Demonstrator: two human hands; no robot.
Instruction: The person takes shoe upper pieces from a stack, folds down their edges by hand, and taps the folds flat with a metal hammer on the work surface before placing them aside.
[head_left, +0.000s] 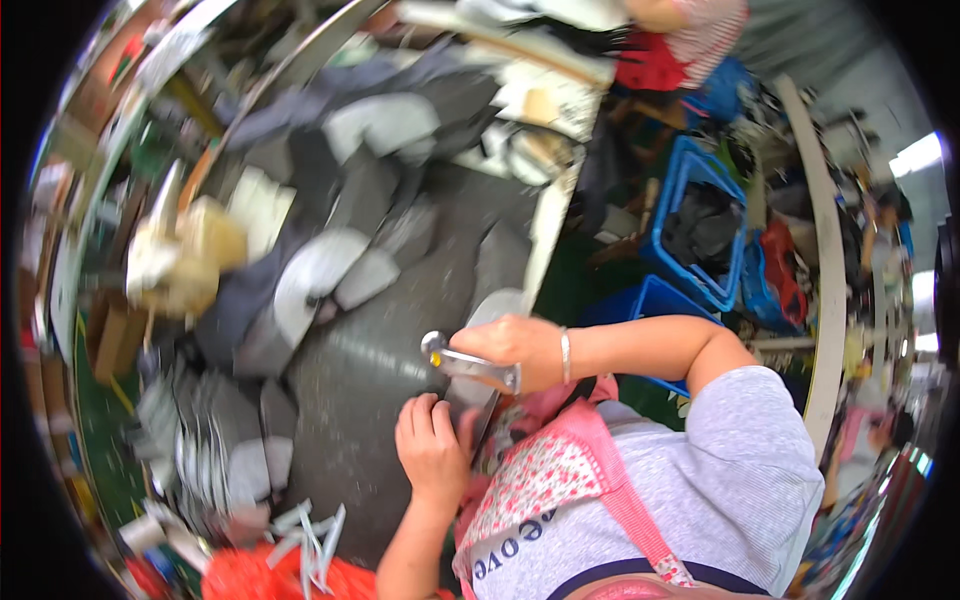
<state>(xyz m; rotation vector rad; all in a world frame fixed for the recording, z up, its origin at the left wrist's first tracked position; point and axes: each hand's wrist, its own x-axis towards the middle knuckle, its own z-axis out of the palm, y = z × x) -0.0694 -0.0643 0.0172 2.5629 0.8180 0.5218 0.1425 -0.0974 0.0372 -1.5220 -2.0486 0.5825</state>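
My right hand (520,350) is closed around a silver metal hand tool (478,370) with a rounded end, held over the near right edge of the dark worktable (350,440). Its exact kind is not clear. Just below it, my left hand (432,445) lies on the table edge, fingers stretched out and thumb apart. Those fingers rest beside a grey flat piece (468,395) that passes under the tool. Another grey piece with a light rounded end (497,303) lies beyond my right hand.
Grey cut pieces with light patches (320,270) spread over the far left of the table. A stack of similar pieces (215,440) stands at the left, near pale strips (312,545) on an orange-red bag (250,578). Blue crates (735,285) sit at right; a person (700,40) is beyond.
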